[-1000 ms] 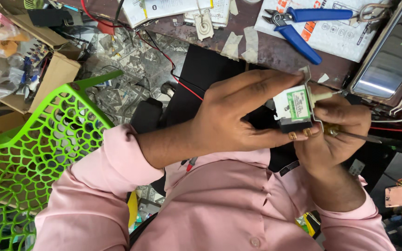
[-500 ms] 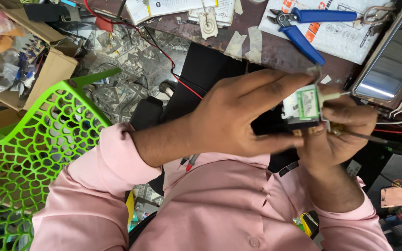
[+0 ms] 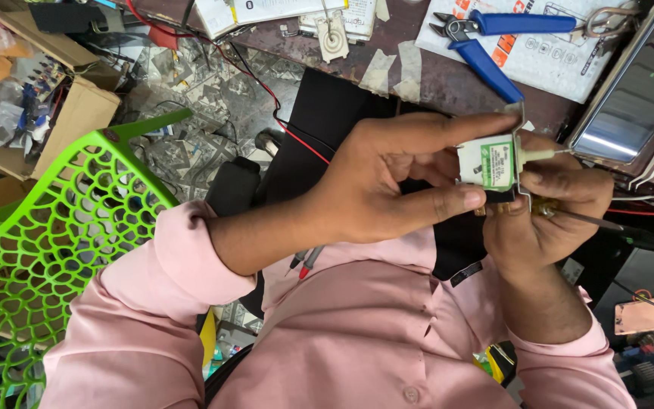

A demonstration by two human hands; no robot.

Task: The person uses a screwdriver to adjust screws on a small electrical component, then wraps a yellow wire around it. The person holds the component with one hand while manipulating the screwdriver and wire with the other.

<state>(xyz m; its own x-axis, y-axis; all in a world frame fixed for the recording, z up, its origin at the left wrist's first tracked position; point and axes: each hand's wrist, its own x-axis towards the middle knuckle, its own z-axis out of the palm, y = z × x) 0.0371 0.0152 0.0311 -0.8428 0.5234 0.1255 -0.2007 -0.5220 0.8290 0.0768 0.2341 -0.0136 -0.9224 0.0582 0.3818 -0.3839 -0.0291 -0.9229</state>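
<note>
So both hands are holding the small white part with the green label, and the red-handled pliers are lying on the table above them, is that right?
Not quite: the head view shows blue-handled pliers, not red. Both the left hand and right hand do hold the small white part with the green label.

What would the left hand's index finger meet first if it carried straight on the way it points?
The left hand points its index finger rightward over the small green-labelled component. Straight on, it would probably meet the right hand first; depth is unclear.
</note>
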